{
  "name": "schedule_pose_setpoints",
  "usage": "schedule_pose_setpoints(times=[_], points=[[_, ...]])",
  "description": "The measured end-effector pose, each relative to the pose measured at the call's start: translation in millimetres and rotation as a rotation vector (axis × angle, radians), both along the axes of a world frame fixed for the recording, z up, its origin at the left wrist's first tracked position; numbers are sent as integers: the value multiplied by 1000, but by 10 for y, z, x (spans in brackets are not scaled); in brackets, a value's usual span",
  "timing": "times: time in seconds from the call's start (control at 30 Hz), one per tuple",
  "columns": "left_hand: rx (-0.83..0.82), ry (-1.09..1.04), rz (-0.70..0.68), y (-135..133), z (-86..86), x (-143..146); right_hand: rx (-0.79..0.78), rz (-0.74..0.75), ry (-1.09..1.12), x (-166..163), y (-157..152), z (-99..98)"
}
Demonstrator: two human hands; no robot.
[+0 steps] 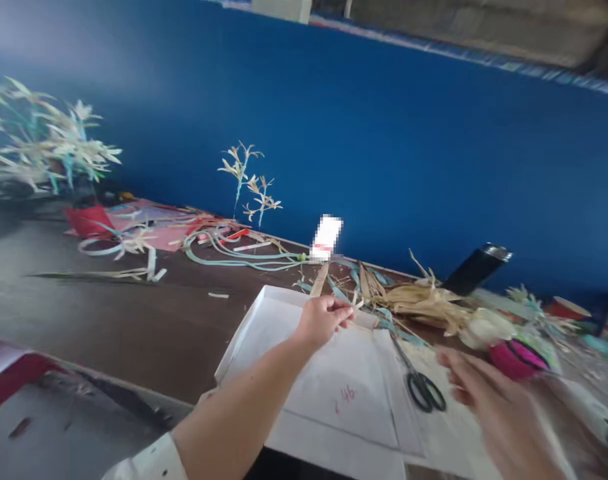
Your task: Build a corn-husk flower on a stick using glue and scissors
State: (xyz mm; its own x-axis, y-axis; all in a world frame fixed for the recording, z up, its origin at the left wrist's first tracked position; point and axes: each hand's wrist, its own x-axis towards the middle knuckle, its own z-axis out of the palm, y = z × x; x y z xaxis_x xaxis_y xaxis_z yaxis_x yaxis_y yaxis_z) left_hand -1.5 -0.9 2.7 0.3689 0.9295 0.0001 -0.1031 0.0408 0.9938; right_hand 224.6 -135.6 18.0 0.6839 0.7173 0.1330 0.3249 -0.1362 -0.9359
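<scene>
My left hand (pixel 324 319) reaches out over a sheet of white paper (pixel 284 333) on the brown table. Its fingers pinch a small pale strip near the paper's far edge. My right hand (pixel 499 407) hovers low at the right, blurred by motion, fingers stretched out toward a pair of black-handled scissors (pixel 420 380) lying on the paper. A pile of dried straw-coloured leaves (pixel 424 300) lies just beyond the scissors. A tan flat strip (pixel 319 280) lies beyond my left hand.
A blue wall (pixel 384 147) backs the table. Teal strips (pixel 234 253) and pink paper lie at the back left, with two small straw plants (pixel 249 187). A black flask (pixel 477 267) lies at the right, near a pink object (pixel 517 357). A red box (pixel 89 220) stands far left.
</scene>
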Motion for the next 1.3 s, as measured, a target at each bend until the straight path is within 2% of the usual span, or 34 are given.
schedule_pose_setpoints(times=[0.13, 0.2, 0.4, 0.67, 1.3], points=[[-30, -27, 4, -9, 25, -6, -1, 198, 334, -613, 481, -37], [-46, -56, 4, -7, 25, 2, -18, 204, 444, -811, 664, -51], [-69, -89, 2, -4, 56, 13, 134, 246, 722, -1011, 866, -116], [-75, -62, -19, -28, 91, -3, 219, 308, 746, -959, 875, -259], [-8, 4, -33, -20, 45, -4, 217, 301, 653, -1009, 868, -245]])
